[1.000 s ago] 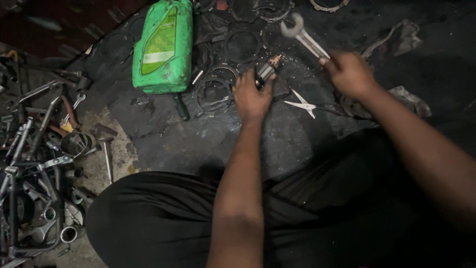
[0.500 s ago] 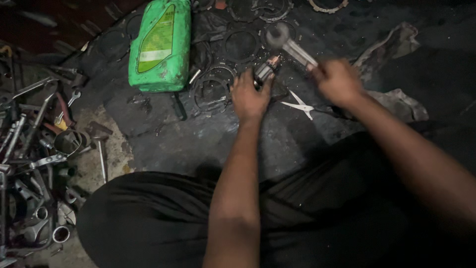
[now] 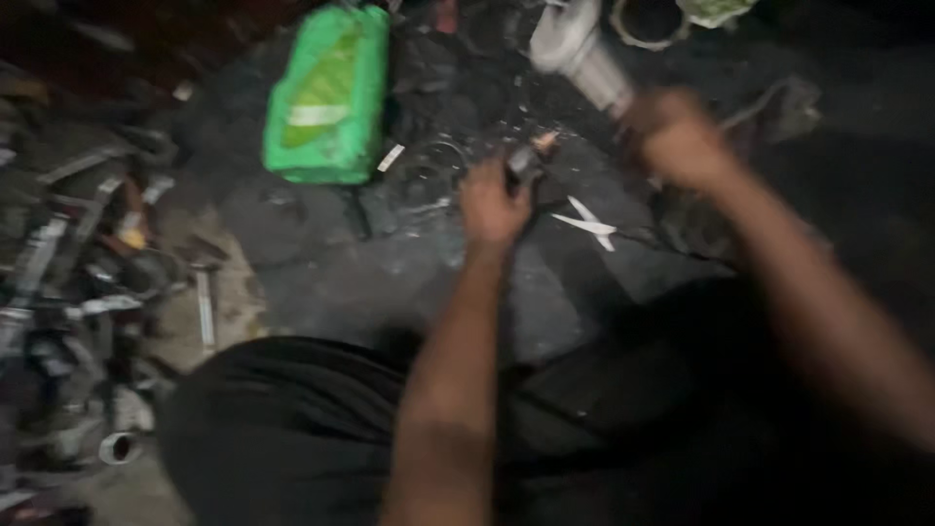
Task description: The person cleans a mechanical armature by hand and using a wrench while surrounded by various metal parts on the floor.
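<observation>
Gripping a small dark metal part (image 3: pixel 531 158) in left hand (image 3: pixel 494 203); right hand (image 3: pixel 679 136) clutching a large silver spanner (image 3: pixel 582 49), blurred.

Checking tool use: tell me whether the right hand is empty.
No: the right hand grips the handle of a big metal wrench, raised above the dark floor.

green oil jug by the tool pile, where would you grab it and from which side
The green jug lies flat on its broad face, its narrower top end pointing away from the person. Best guess: bring a hand down from above and pinch across its two long side edges near the middle, since both sides look free. Blur hides any handle or cap.
</observation>
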